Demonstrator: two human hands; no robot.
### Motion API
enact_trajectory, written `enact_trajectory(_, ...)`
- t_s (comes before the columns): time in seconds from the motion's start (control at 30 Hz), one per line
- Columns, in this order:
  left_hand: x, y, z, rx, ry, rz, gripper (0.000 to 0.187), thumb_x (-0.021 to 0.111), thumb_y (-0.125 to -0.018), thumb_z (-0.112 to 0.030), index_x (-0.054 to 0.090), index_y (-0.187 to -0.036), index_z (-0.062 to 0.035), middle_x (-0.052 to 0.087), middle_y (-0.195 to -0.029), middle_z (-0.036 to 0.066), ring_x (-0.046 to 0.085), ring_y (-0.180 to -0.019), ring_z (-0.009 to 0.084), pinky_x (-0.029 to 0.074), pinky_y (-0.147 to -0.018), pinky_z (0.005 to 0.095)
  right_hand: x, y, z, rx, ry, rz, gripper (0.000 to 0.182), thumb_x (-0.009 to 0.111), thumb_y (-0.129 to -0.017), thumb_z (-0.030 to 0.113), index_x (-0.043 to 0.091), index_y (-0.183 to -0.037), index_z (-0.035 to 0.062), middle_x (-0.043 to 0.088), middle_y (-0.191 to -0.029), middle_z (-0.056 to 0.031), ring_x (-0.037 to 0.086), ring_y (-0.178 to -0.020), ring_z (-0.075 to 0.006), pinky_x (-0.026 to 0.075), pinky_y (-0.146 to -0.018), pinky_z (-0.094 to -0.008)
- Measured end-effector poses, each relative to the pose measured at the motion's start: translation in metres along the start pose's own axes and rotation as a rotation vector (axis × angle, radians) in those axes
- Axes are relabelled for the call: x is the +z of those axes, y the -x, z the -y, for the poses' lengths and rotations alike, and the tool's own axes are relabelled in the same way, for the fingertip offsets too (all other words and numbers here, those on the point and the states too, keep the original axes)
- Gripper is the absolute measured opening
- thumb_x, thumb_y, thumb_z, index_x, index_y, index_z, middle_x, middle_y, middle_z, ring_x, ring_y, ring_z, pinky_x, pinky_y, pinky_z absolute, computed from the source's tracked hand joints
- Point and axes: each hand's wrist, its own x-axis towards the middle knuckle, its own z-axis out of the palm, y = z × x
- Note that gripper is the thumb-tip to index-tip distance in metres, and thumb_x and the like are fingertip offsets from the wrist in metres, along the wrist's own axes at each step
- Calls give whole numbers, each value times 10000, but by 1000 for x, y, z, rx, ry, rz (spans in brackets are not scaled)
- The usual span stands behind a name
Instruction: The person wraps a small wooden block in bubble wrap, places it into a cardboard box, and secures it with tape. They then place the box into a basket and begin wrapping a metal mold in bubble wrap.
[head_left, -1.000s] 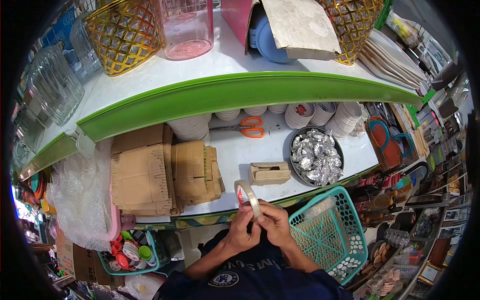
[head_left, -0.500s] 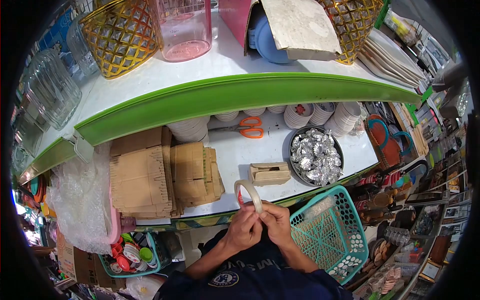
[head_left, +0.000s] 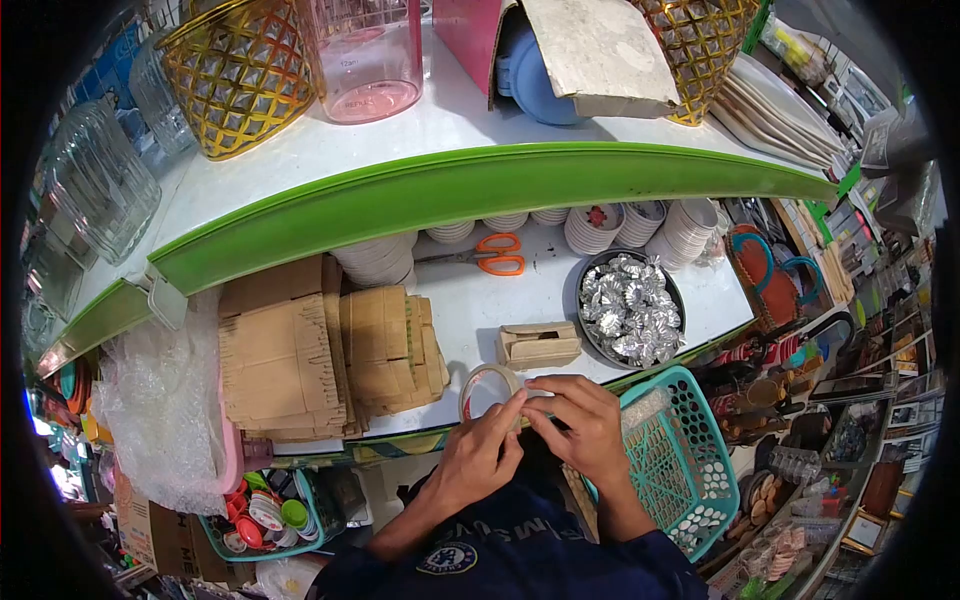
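My left hand [head_left: 478, 458] is closed on a roll of clear tape [head_left: 466, 393], with its ring standing up above the fingers. Close beside it, my right hand [head_left: 588, 428] is pinched, fingertips near the roll's right side; whatever lies between them is too small to make out. Just beyond the hands, a small brown cardboard box [head_left: 540, 346] rests on the white shelf. Behind it to the right, a round dark pan [head_left: 683, 325] holds many crinkled silver foil-like moulds [head_left: 630, 308]. Scissors with orange handles [head_left: 500, 254] lie farther back.
Flattened cardboard stacks [head_left: 285, 360] and bubble wrap [head_left: 160, 400] are on the left. A green-edged upper shelf [head_left: 480, 180] overhangs the work surface. Below right stands a teal basket [head_left: 727, 440]; another basket [head_left: 318, 500] with colourful items is at lower left. White bowls [head_left: 590, 230] line the back.
The tape roll has tilted and dropped slightly left in my left hand. My right hand has moved right and up, its fingertips now a little apart from the left hand.
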Motion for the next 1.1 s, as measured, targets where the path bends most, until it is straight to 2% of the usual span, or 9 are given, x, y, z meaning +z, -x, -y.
enact_trajectory(0.2, -3, -3, -2, 10, 18, 21, 646, 606, -841, 40, 414, -1456, 0, 639, -991, 180, 666, -736, 335, 551, -617, 419, 6, -5, 2, -79, 129, 37, 187, 756, -787, 54, 656, -940, 15, 703, -1024, -105, 696, -881, -289, 558, -741, -368)
enact_trajectory(0.33, -3, -1, -2, 21, 36, 16, 646, 604, -845, 35, 415, -1461, -8, 646, -1041, 189, 666, -751, 346, 554, -636, 420, 9, -4, 0, -54, 95, 47, 171, 738, -812, 63, 636, -938, 11, 694, -1027, -122, 692, -886, -313, 557, -755, -379)
enact_trajectory(0.43, -5, 2, -2, -34, 83, 45, 659, 602, -848, 32, 404, -1475, -16, 650, -1095, 200, 670, -774, 354, 562, -664, 419, 9, -1, -3, 44, -63, 64, 146, 724, -831, 52, 625, -927, 6, 701, -1034, -148, 699, -921, -327, 557, -784, -382)
enact_trajectory(0.5, -9, 2, -4, -125, 146, 79, 677, 600, -847, 31, 389, -1489, -17, 650, -1114, 207, 673, -788, 355, 566, -688, 414, 12, 4, -11, 95, -177, 50, 172, 716, -855, 67, 644, -1005, 25, 710, -1077, -131, 700, -935, -310, 550, -809, -384)
enact_trajectory(0.63, -10, 0, -4, -97, 106, 59, 691, 596, -847, 35, 377, -1500, -17, 646, -1121, 216, 675, -781, 348, 563, -694, 404, 7, 1, -4, 124, -226, 71, 199, 743, -835, 69, 683, -1021, 30, 726, -1080, -130, 712, -955, -301, 557, -819, -368)
enact_trajectory(0.8, -8, 1, 0, -41, 22, 66, 684, 598, -845, 25, 395, -1495, -33, 629, -976, 172, 660, -718, 328, 548, -639, 413, 9, 4, -5, 113, -184, 41, 156, 780, -805, 96, 731, -940, 34, 742, -1041, -107, 719, -927, -289, 566, -792, -360)
enact_trajectory(0.93, -7, 3, 2, 6, 15, 44, 679, 602, -841, 20, 407, -1488, -42, 607, -907, 149, 650, -691, 326, 539, -607, 423, 7, 1, -2, 61, -109, 62, 168, 772, -814, 103, 717, -955, 30, 728, -1070, -105, 710, -944, -291, 562, -802, -368)
enact_trajectory(1.03, -8, 4, 1, 13, -13, 59, 681, 603, -840, 20, 405, -1489, -46, 636, -954, 162, 657, -699, 328, 540, -603, 430, 6, -2, 3, -15, -2, 65, 164, 747, -834, 91, 677, -966, 25, 704, -1102, -109, 698, -969, -291, 554, -814, -380)
enact_trajectory(1.1, -8, 3, -1, 16, 24, 30, 659, 601, -827, 15, 443, -1464, -40, 667, -1036, 176, 676, -734, 335, 553, -620, 421, 5, -2, 6, 83, -84, 129, 144, 687, -864, 27, 625, -993, 9, 701, -1109, -148, 696, -1014, -334, 551, -848, -395)
